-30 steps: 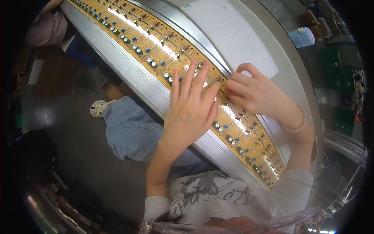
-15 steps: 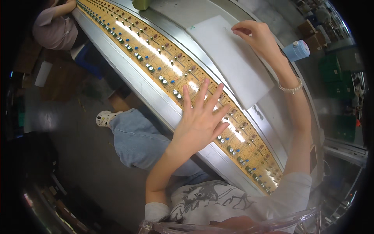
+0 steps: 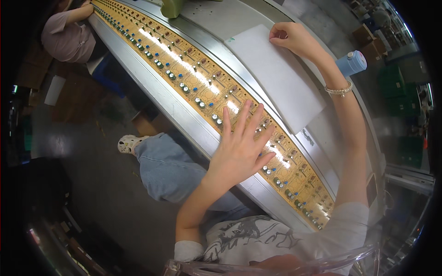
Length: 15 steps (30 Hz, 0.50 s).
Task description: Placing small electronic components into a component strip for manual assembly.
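Note:
A long row of tan circuit boards [image 3: 193, 78] with blue and silver parts runs along a metal conveyor rail [image 3: 161, 103]. My left hand [image 3: 239, 149] lies flat on the boards, fingers spread, holding nothing. My right hand [image 3: 292, 39] is stretched out to the far side, its fingers resting on the top corner of a white foam sheet [image 3: 276, 76] that lies on the grey bench beyond the boards. Whether it pinches the sheet is not clear. A bracelet [image 3: 339, 90] sits on that wrist.
A light-blue bottle [image 3: 352, 62] stands right of my right forearm. A green object [image 3: 172, 7] sits at the bench's far end. Another person [image 3: 69, 32] in a pink top works at the upper left. My jeans-clad leg and white shoe [image 3: 128, 143] are below the rail.
My right hand has left the boards beside my left hand and reached far out to the white foam sheet's corner. My left hand has stayed flat on the boards.

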Motion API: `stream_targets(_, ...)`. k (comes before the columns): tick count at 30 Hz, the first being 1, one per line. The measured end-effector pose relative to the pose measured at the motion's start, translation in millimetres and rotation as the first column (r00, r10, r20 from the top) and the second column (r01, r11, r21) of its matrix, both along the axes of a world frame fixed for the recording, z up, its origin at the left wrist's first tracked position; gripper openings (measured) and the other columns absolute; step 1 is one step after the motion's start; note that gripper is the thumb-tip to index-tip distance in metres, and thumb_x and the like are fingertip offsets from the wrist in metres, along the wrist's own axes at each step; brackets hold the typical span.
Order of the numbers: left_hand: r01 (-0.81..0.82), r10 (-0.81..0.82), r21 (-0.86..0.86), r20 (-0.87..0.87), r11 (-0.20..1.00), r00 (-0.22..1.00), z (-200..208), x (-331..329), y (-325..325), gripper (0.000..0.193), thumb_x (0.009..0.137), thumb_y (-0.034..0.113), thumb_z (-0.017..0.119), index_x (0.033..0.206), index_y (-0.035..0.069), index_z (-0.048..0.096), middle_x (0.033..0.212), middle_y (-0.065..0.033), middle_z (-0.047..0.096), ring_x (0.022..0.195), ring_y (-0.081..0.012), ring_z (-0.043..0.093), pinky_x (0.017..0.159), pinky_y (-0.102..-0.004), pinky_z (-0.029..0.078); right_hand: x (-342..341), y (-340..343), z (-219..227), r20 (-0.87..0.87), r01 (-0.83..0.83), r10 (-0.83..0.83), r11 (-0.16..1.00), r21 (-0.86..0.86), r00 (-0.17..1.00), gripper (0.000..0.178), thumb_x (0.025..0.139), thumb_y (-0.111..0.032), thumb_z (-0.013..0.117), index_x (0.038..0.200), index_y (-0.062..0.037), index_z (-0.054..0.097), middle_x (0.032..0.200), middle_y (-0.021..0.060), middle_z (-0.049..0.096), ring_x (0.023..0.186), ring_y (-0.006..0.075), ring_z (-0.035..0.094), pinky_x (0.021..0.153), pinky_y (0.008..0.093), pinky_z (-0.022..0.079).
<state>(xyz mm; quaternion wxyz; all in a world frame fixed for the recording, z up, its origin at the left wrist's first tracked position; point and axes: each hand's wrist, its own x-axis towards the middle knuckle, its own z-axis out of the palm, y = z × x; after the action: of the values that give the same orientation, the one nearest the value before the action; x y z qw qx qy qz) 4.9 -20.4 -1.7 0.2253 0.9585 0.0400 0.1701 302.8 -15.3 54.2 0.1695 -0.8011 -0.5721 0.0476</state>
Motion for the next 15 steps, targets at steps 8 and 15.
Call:
stream_targets(8,-0.001,0.002,-0.021,0.019,1.0,1.0,2.1,-1.5,0.3,0.047,0.085,0.034,0.061,0.124,0.007,0.057,0.15,-0.0232,0.03,0.143,-0.0438,0.019,0.11,-0.0674,0.012,2.9,-9.5,7.2,-0.054,-0.075,0.076,0.997,0.029,0.996,0.004,0.081,-0.004,0.062,0.082,-0.0017,0.065,0.077,0.0041,0.063,0.069,0.0147,0.054,0.069,0.0259,0.046)
stream_targets(15,-0.008,0.009,-0.007,0.044,1.0,0.999,2.7,-1.9,0.2,0.046,0.084,0.032,0.062,0.121,0.005,0.057,0.146,-0.0254,0.036,0.141,-0.044,0.023,0.11,-0.0646,0.017,0.3,-16.1,1.5,-0.025,-0.169,0.174,0.977,0.133,0.984,0.005,0.081,-0.005,0.063,0.084,-0.0017,0.067,0.078,0.0048,0.065,0.07,0.0147,0.056,0.07,0.0267,0.047)
